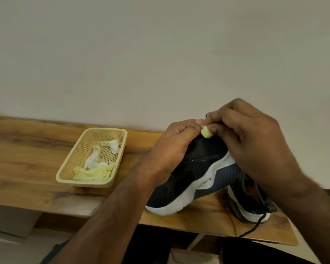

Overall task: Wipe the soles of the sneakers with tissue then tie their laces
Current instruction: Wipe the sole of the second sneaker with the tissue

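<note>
Dark sneaker (191,174) tilted on table (27,161), toe down at 6 o'clock. Left hand (171,147) gripping its upper; right hand (250,138) pinching small yellow wad (206,132). Basket (69,168) of crumpled tissues (95,164) at 9 o'clock.

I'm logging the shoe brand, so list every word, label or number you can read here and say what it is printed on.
"Active cell", with a small pulse-line mark before it: on the white side panel of the black sneaker held by both hands, printed slantwise.

No other text is readable: the second sneaker, the basket and the table show none.
</note>
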